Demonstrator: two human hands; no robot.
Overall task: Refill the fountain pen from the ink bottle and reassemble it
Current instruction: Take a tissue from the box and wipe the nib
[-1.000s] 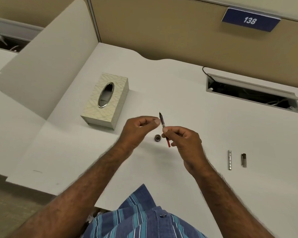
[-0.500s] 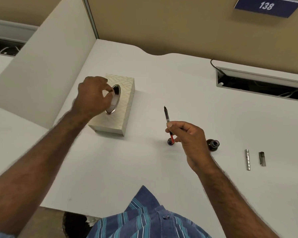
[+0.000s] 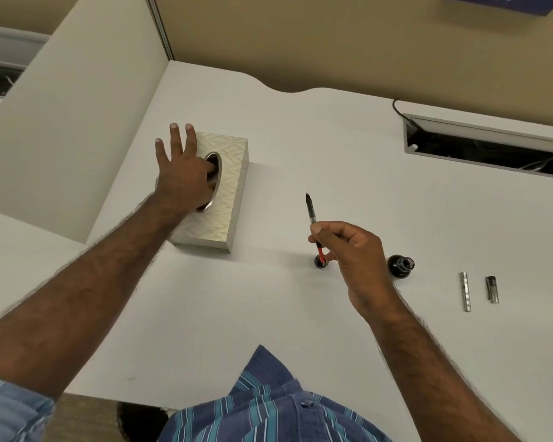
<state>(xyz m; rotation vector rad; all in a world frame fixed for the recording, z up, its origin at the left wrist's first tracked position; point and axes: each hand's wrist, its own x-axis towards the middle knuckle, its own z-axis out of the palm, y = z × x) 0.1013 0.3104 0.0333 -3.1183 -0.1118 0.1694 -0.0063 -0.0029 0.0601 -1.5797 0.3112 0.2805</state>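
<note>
Slim black-and-red pen section (image 3: 313, 223) is pinched nib-up by right hand (image 3: 353, 256), centre-right above desk. Light, stiff, inky: best held mid-barrel. Left hand (image 3: 182, 177) is reached into cream patterned tissue box (image 3: 230, 186), outer fingers splayed.

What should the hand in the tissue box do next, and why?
Probably pinch a tissue and pull it out. The left hand has its thumb and a finger inside the oval slot of the tissue box, while the right hand holds the bare pen section nib-up beside the open ink bottle. The nib likely needs wiping.
</note>
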